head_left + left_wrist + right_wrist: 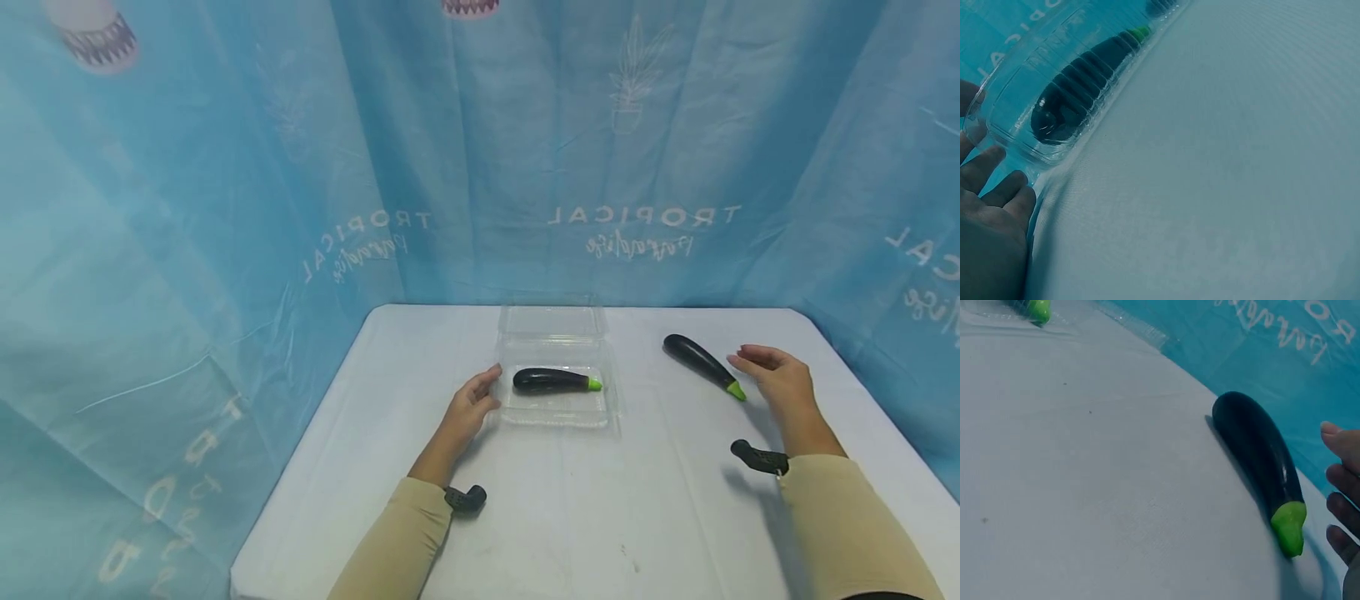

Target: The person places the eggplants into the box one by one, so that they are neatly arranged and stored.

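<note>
An eggplant (551, 381) with a green stem end lies inside a clear plastic clamshell container (555, 417), whose lid (551, 321) is folded back away from me. My left hand (467, 410) is at the container's left end with fingers loosely extended; in the left wrist view its fingertips (994, 155) reach the plastic edge, though firm contact is hard to tell. A second eggplant (697, 362) lies slantwise on the table, right of the container. Just right of its stem end, my right hand (782, 385) hovers with loosely bent fingers, apart from the eggplant (1260, 453) and holding nothing.
Both eggplants are on a white-covered table (570, 517). A blue printed curtain (480, 167) hangs along its back and sides. Dark wrist-worn devices (467, 499) project inward from both wrists.
</note>
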The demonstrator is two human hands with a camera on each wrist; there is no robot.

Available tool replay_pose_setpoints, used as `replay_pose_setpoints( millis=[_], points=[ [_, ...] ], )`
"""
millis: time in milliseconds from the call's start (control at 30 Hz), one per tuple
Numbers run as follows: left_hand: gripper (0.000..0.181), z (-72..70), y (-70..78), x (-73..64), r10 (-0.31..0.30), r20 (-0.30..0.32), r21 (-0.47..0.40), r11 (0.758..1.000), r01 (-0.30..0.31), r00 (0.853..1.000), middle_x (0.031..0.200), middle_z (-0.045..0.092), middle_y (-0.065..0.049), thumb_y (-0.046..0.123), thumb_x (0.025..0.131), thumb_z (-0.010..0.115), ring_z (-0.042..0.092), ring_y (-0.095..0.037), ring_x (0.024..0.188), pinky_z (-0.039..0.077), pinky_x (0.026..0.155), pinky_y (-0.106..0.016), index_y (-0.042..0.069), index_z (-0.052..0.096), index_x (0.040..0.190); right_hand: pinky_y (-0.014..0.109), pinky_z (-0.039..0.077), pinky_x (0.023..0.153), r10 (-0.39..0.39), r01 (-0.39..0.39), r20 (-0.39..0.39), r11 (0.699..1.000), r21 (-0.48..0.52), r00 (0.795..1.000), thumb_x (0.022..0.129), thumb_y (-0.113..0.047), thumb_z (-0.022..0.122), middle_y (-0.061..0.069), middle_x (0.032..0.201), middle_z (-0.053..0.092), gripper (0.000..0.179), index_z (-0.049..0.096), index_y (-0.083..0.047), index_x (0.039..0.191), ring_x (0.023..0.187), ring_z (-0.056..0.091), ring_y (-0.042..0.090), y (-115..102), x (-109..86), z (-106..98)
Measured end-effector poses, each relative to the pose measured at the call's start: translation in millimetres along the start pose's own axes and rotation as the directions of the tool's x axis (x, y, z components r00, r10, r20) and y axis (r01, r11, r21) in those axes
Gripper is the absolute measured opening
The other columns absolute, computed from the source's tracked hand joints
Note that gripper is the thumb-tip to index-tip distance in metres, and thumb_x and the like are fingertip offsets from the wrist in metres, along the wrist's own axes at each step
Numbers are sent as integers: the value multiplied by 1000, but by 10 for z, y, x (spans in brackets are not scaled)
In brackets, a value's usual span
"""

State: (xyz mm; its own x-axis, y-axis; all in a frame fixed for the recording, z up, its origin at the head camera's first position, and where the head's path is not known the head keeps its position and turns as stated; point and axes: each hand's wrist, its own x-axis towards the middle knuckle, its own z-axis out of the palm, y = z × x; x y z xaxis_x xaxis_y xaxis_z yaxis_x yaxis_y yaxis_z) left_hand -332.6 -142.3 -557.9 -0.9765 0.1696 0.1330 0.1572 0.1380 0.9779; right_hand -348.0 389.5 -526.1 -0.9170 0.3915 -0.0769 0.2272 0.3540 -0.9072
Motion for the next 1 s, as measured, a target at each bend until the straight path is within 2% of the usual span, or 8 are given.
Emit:
replay_pose_setpoints(
  millis=[167,300,633,867,1000],
  points=[
    [54,16,-16,-2,-8,-7,8,1000,8,1000,159,50,2,-1,94,62,41,-20,149,30,123,-38,8,58,147,59,36,117,-43,44,31,998,-38,999,92,-54,78,18,150,55,81,54,-3,151,144,42,41,116,-11,36],
    [54,28,-12,-12,-14,-14,13,1000,14,1000,158,50,2,-2,94,62,41,-20,149,29,123,-39,9,59,147,62,36,116,-75,78,57,996,-53,996,93,-48,80,25,153,51,80,52,1,151,143,42,44,158,-27,60],
    [54,46,43,-20,-4,-20,12,1000,5,1000,158,50,0,-3,93,61,41,-22,149,31,123,-39,6,59,147,58,45,108,-159,168,87,979,-116,983,96,-32,81,26,144,58,64,58,3,145,133,52,43,218,1,93],
    [55,40,34,-17,-12,-18,20,1000,12,1000,158,50,0,-1,93,62,41,-22,149,30,123,-40,6,58,147,62,43,107,-186,205,130,967,-149,974,94,-34,83,28,142,59,66,60,4,142,133,51,46,227,-34,71],
    [55,37,31,-21,-10,-21,25,1000,10,1000,158,50,1,1,92,63,40,-21,149,29,123,-40,7,58,147,61,45,102,-199,225,152,958,-176,968,92,-33,85,29,138,60,65,61,3,141,129,52,46,230,-54,63]
  ],
)
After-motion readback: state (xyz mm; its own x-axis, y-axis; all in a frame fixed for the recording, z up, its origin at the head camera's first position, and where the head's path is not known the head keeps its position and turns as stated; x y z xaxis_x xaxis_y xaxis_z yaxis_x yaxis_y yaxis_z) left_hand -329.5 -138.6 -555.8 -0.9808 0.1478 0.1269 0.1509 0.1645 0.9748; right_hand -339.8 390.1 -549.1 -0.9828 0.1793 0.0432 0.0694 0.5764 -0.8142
